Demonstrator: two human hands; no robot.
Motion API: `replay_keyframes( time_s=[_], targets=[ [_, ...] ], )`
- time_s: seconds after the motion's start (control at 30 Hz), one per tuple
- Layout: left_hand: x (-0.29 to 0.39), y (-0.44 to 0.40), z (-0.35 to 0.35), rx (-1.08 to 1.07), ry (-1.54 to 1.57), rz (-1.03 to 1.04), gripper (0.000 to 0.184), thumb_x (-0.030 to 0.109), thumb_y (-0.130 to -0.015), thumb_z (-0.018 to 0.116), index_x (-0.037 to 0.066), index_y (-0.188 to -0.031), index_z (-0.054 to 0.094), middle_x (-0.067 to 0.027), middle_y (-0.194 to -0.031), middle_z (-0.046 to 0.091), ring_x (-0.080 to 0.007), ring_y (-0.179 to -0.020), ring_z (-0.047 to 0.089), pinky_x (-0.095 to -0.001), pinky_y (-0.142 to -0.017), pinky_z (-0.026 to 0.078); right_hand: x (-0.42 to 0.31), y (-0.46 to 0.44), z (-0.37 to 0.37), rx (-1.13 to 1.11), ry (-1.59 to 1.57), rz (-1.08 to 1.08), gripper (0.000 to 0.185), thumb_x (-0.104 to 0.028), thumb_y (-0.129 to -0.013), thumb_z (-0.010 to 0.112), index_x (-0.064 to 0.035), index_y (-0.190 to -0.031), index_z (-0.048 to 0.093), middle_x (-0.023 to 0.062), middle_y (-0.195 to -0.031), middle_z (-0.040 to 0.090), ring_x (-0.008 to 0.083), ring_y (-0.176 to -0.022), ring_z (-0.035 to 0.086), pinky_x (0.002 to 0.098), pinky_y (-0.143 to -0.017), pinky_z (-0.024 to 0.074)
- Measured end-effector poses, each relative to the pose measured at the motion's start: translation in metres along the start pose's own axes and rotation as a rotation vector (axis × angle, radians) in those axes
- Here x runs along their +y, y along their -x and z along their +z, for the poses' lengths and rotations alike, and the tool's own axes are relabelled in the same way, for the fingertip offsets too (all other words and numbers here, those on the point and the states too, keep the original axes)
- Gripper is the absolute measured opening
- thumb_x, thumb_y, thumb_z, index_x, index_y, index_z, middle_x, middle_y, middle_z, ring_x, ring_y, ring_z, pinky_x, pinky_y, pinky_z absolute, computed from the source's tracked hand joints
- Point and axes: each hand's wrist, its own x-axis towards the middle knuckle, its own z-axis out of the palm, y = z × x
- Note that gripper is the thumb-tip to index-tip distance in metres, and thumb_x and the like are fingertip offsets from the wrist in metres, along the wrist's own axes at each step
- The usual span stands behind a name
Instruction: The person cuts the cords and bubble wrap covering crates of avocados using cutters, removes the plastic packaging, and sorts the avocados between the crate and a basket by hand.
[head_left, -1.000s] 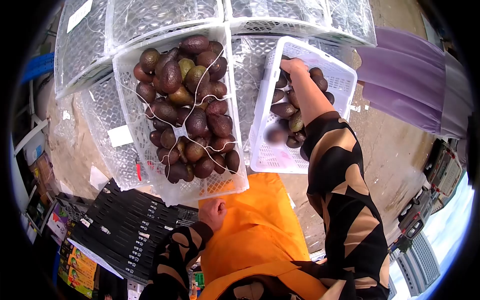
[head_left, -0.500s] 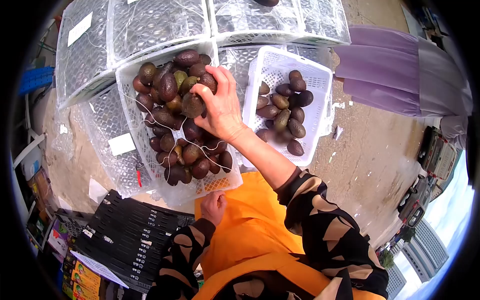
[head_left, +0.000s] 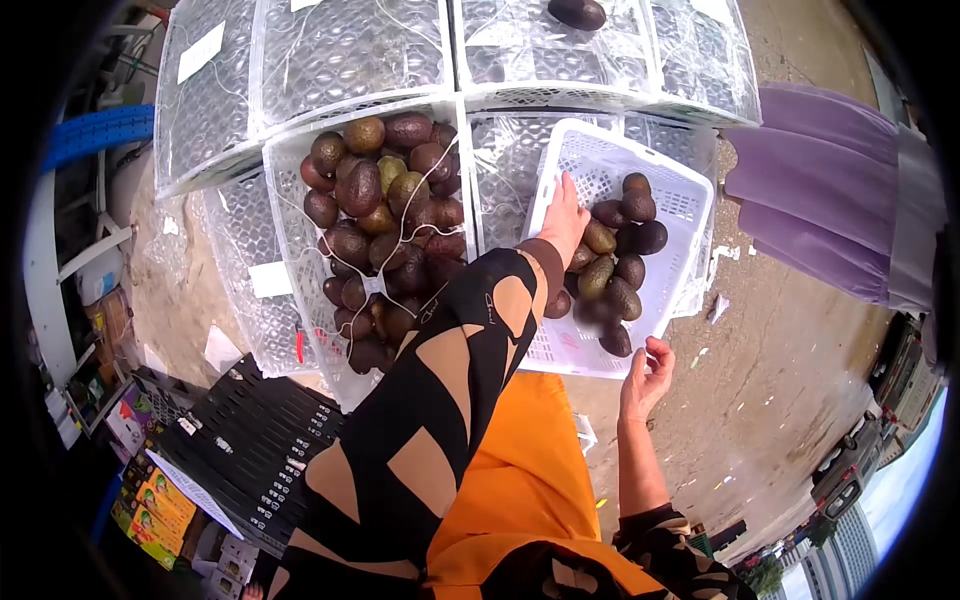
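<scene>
My left hand (head_left: 565, 218) reaches across into the left side of a white plastic basket (head_left: 683, 240), its visible fingers stretched out. What lies under that palm is hidden. Several dark avocados (head_left: 596, 275) rest inside the basket, mostly toward its middle and right. By the basket's near right corner is my right hand (head_left: 648, 381), fingers loosely bent and apart, holding nothing I can see; contact with the rim is unclear. To the left, a larger lined crate (head_left: 291, 238) holds many brown and greenish avocados (head_left: 357, 190), partly covered by my left sleeve.
Bubble-lined crates (head_left: 350, 50) stand at the back, with a single avocado (head_left: 577, 13) on one. Purple cloth (head_left: 815, 190) hangs at the right. A black slatted panel (head_left: 245, 445) lies at lower left. White strings (head_left: 400, 245) trail over the avocado crate.
My right hand has left the avocados in the left crate and moved to the basket's near right corner. My left hand has moved from the apron into the basket. The view has shifted.
</scene>
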Motion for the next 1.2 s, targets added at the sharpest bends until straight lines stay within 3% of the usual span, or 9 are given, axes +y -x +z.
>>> replay_keyframes(
  time_s=[0.2,0.3,0.47,0.6,0.8,0.97,1.03,1.13,1.2],
  targets=[
    [0.012,-0.033,0.034,-0.072,-0.026,0.013,0.068,0.039,-0.092,0.06,0.035,-0.152,0.028,-0.0218,-0.156,0.022,-0.0489,-0.137,0.034,-0.0788,-0.105,0.012,0.02,0.067,0.005,-0.298,-0.277,0.294,0.006,-0.006,-0.096,0.061,-0.0065,-0.101,0.059,0.0034,-0.108,0.063,0.0139,-0.097,0.059,0.0278,-0.081,0.0489],
    [0.007,-0.024,0.023,-0.09,-0.159,0.053,0.059,0.041,-0.094,0.059,0.035,-0.149,0.038,-0.0164,-0.159,0.022,-0.0582,-0.143,0.013,-0.077,-0.106,0.013,-0.005,0.068,0.015,-0.369,-0.297,0.192,0.006,-0.003,-0.096,0.06,-0.0068,-0.1,0.058,0.0009,-0.103,0.061,0.0084,-0.089,0.055,0.0236,-0.079,0.0455],
    [0.059,-0.05,0.048,-0.084,-0.374,-0.219,0.05,0.03,-0.096,0.055,0.029,-0.145,0.049,-0.015,-0.146,0.037,-0.0488,-0.135,0.031,-0.07,-0.097,0.028,-0.023,0.063,0.014,-0.385,-0.386,0.219,0.004,-0.004,-0.096,0.06,-0.0059,-0.099,0.059,0.0019,-0.101,0.062,0.0108,-0.087,0.06,0.0238,-0.078,0.0477],
    [0.021,-0.001,-0.002,-0.094,-0.221,-0.037,0.05,0.031,-0.094,0.057,0.028,-0.144,0.052,-0.0152,-0.14,0.041,-0.0464,-0.132,0.035,-0.0677,-0.094,0.03,-0.002,0.067,0.01,-0.382,-0.377,0.305,0.003,-0.005,-0.096,0.06,-0.0051,-0.099,0.061,0.0012,-0.095,0.063,0.0106,-0.081,0.061,0.0234,-0.074,0.0483],
    [-0.026,0.11,-0.077,0.481,0.649,0.122,0.067,0.028,-0.055,0.086,0.023,-0.117,0.061,-0.0206,-0.132,0.043,-0.0441,-0.123,0.039,-0.0578,-0.1,0.03,0.001,0.076,0.01,-0.436,-0.313,0.4,0.005,-0.002,-0.094,0.059,-0.0044,-0.097,0.061,0.0,-0.09,0.063,0.0085,-0.077,0.059,0.0239,-0.072,0.0484],
    [-0.124,0.229,-0.05,0.848,0.791,-0.602,0.07,0.022,-0.061,0.086,0.021,-0.121,0.053,-0.018,-0.131,0.04,-0.0402,-0.129,0.037,-0.0549,-0.102,0.028,-0.012,0.006,0.014,-0.243,-0.053,-0.061,0.01,0.003,-0.084,0.061,-0.0038,-0.092,0.062,0.0058,-0.093,0.063,0.0125,-0.072,0.058,0.0272,-0.065,0.0489],
    [-0.158,0.24,0.004,0.774,0.641,-0.871,0.069,0.028,-0.065,0.087,0.02,-0.125,0.053,-0.0197,-0.133,0.041,-0.0403,-0.129,0.038,-0.0559,-0.101,0.032,-0.035,-0.052,0.018,-0.221,0.222,-0.226,0.019,0.002,-0.081,0.062,-0.0047,-0.098,0.061,0.0107,-0.106,0.059,0.0255,-0.092,0.061,0.0372,-0.078,0.0519],
    [-0.18,0.236,0.091,0.657,0.657,-0.982,0.074,0.021,-0.076,0.08,0.017,-0.14,0.044,-0.0263,-0.146,0.034,-0.0435,-0.136,0.034,-0.0567,-0.108,0.028,-0.067,-0.129,0.048,-0.174,0.425,-0.469,0.05,-0.008,-0.079,0.071,-0.0065,-0.125,0.05,0.0217,-0.13,0.048,0.0401,-0.118,0.052,0.0455,-0.096,0.0475],
    [-0.167,0.24,0.103,0.892,0.723,-0.859,0.076,0.015,-0.08,0.075,0.009,-0.145,0.036,-0.0257,-0.151,0.031,-0.0422,-0.141,0.031,-0.054,-0.112,0.027,-0.071,-0.169,0.078,-0.192,0.592,-0.596,0.067,-0.016,-0.08,0.073,-0.0077,-0.139,0.042,0.0204,-0.137,0.045,0.0396,-0.124,0.048,0.0438,-0.104,0.0445]
  ],
)
